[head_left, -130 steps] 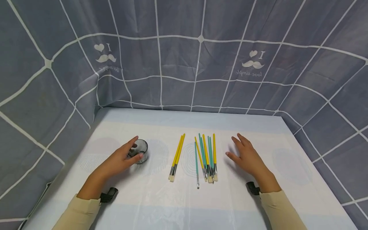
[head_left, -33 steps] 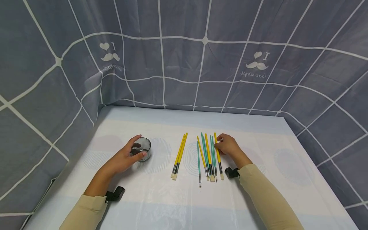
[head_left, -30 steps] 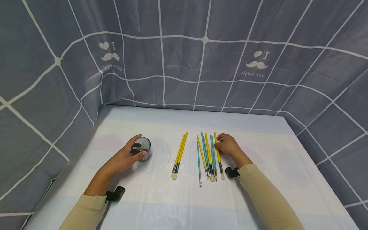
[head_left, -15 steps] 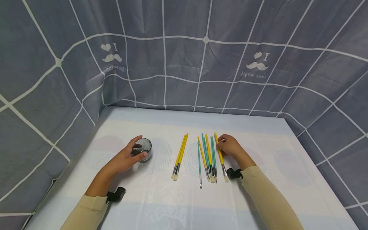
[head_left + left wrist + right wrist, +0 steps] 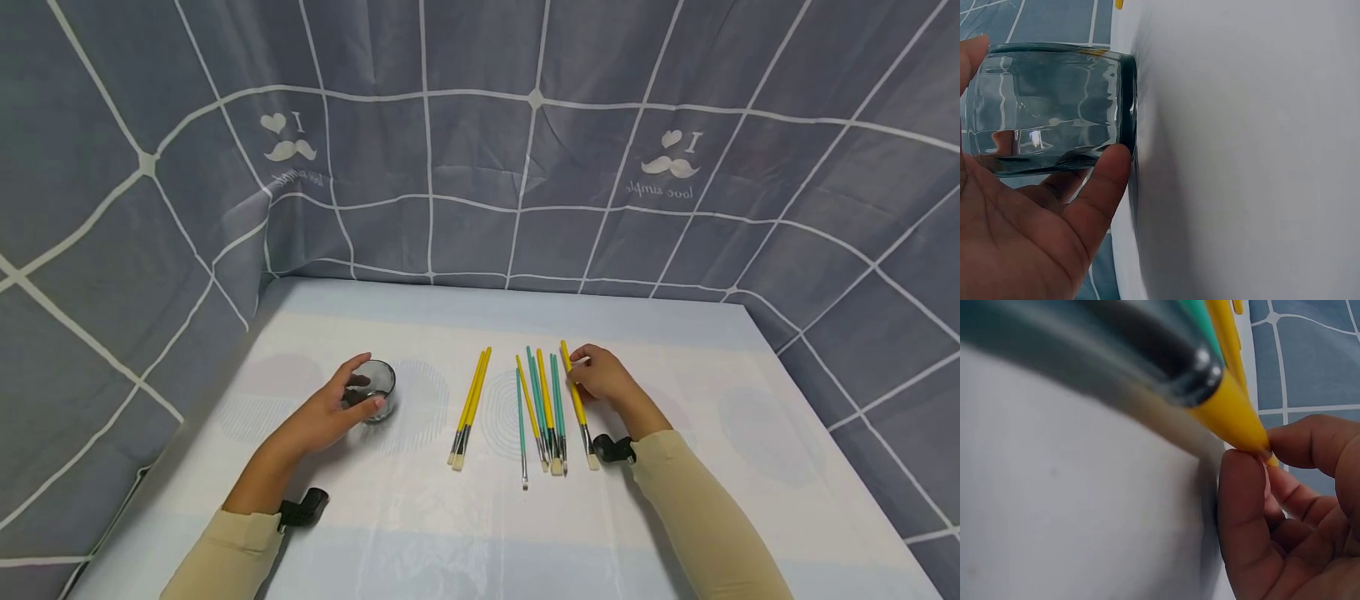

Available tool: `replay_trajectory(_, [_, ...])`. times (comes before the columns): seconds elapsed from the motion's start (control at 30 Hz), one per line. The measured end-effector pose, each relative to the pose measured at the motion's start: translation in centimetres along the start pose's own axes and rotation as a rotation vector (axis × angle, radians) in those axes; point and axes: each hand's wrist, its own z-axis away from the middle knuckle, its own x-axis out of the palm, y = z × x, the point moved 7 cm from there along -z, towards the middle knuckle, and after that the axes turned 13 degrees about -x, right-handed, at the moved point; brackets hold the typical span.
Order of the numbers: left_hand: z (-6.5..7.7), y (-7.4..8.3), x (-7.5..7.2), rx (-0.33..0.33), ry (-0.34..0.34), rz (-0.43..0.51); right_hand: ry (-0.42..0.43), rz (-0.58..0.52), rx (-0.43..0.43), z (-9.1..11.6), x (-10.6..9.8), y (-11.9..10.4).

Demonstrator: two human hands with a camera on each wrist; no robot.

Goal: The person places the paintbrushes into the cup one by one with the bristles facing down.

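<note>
On the left my left hand (image 5: pixel 326 412) holds a clear drinking glass (image 5: pixel 381 385) that stands upright on the table. Its thumb lies along the glass wall near the base in the left wrist view, fingers round the other side. My right hand (image 5: pixel 602 372) pinches a yellow-handled paintbrush (image 5: pixel 580 408) between thumb and fingers, around the upper handle. In the right wrist view the brush's metal ferrule (image 5: pixel 1194 369) looms close to the camera. Just left of that brush lie several teal and yellow paintbrushes (image 5: pixel 545 400), bristles toward me.
A pair of yellow paintbrushes (image 5: pixel 472 400) lies apart, between the glass and the larger group. The white patterned table (image 5: pixel 420 525) is backed by a grey curtain (image 5: pixel 480 167) with white grid lines, which also rises at both sides.
My right hand has come in from the right and taken hold of the rightmost yellow paintbrush. The brush has shifted right, away from the group, and slants more. My left hand stays at the glass.
</note>
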Motion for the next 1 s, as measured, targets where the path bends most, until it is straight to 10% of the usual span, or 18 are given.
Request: replay_trajectory(1.0, [0.1,0.0,-0.2,-0.016,0.007,-0.013,-0.024,-0.137,-0.128,-2.6,1.6,-5.2])
